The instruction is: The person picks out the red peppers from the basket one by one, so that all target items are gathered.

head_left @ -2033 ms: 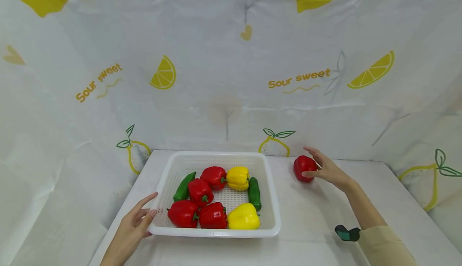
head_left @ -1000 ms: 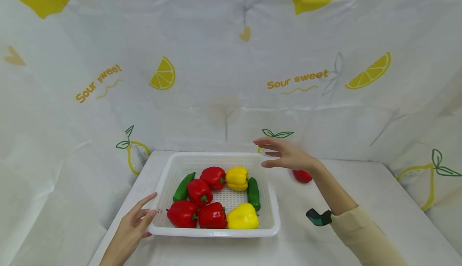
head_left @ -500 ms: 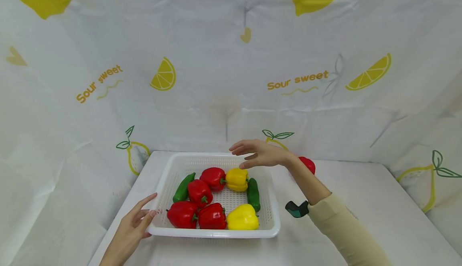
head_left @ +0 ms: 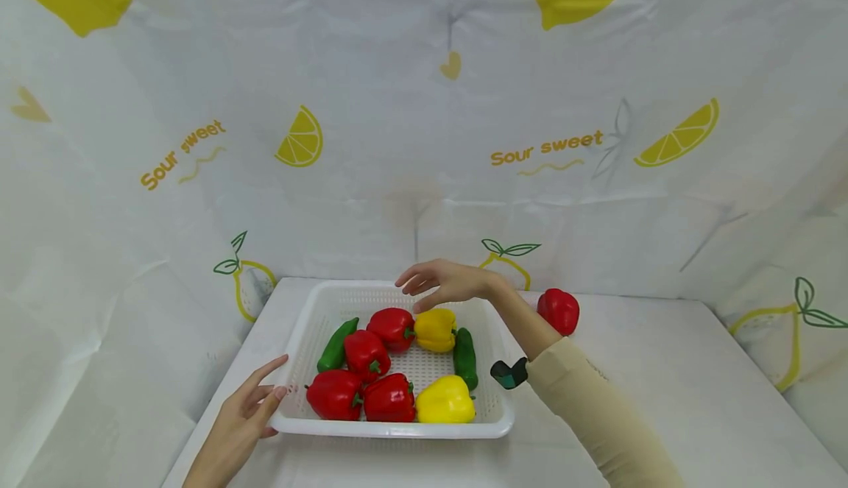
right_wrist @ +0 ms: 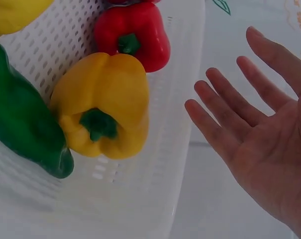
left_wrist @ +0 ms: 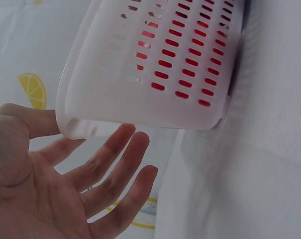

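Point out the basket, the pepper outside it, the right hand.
Basket (head_left: 391, 430), head view: front rim.
Pepper outside (head_left: 559, 311), head view: middle of its body.
Right hand (head_left: 452, 282), head view: back of the hand.

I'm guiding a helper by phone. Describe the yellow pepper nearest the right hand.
Find the white basket. In its far half, between a red pepper and a long green vegetable, sits the yellow pepper. It looks a deeper yellow than the nearer yellow pepper.
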`<state>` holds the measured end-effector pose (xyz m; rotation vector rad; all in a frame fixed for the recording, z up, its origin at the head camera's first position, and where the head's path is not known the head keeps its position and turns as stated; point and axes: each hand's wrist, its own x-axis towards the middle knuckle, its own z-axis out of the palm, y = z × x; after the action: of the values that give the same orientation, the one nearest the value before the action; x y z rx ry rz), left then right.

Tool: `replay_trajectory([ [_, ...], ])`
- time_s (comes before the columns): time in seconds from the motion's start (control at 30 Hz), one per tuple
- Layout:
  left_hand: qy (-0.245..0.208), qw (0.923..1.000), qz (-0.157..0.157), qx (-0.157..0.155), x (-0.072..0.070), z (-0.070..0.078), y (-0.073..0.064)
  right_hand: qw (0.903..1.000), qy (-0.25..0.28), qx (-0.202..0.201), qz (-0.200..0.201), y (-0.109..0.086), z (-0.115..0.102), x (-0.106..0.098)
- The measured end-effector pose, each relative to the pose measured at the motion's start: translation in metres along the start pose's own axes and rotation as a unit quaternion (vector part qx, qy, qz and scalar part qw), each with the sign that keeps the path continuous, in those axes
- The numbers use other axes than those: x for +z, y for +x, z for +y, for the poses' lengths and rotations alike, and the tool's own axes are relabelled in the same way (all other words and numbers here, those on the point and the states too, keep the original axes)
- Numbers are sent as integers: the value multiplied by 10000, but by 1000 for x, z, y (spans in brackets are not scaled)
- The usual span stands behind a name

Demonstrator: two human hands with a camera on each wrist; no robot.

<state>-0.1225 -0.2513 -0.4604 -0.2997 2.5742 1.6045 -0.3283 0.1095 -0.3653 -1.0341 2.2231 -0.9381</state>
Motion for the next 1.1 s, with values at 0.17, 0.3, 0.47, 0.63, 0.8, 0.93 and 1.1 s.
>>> replay_trajectory([
  [0.17,-27,10000,-15,0,-1,0,0,9996,157,104,-219,16,1,6],
  [0.3,-22,10000,-24,-6,-1,0,0,9986,296,165,-401,27,3,12],
  [0.47,7,10000,-28,-30,0,-1,0,9970,360,419,-536,37,8,20],
  [0.63,-33,10000,-35,28,-1,-1,0,9954,441,626,-573,41,11,27],
  [0.8,-39,9999,-26,100,-1,0,0,9947,387,749,-592,45,13,31],
  [0.93,-24,9999,-30,146,-1,-1,1,9941,320,815,-637,48,16,33],
  [1.1,-16,9999,-20,127,-1,-2,1,9935,200,869,-702,49,17,36],
])
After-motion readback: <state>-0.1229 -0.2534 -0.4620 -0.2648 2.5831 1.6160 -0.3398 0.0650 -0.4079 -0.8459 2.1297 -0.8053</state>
